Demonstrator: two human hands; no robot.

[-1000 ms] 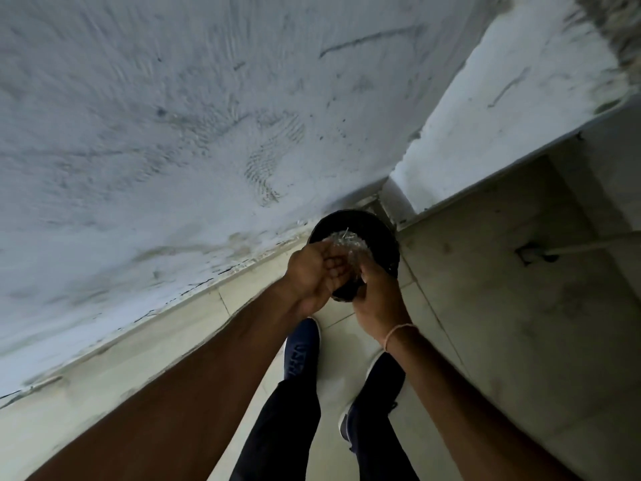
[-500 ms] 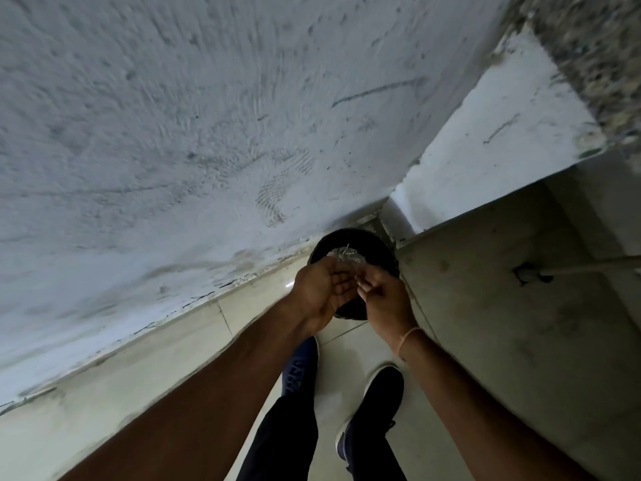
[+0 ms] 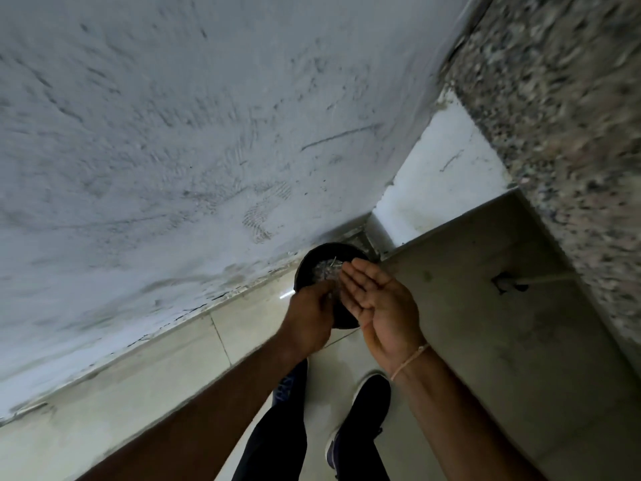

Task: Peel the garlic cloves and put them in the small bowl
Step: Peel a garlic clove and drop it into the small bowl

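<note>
Shoes: dark pair (image 3: pixel 360 411) planted on the tiled floor (image 3: pixel 173 369).
Right hand (image 3: pixel 381 307): palm up, fingers straight, holding nothing.
Left hand (image 3: pixel 308 317): fingers curled, blurred; grip unclear.
Black bin (image 3: pixel 312 258): beneath both hands, pale papery peels (image 3: pixel 324 270) inside.
Wall (image 3: pixel 173 133): scuffed white, behind.

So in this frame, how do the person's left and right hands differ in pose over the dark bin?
The right hand is turned palm up with fingers straight and nothing visible in it; the left hand shows its back, fingers curled inward. Whether the left hand holds anything is hidden. The right wrist wears a thin band; the left wrist is bare. Both hover over the dark bin in the floor corner.
</note>
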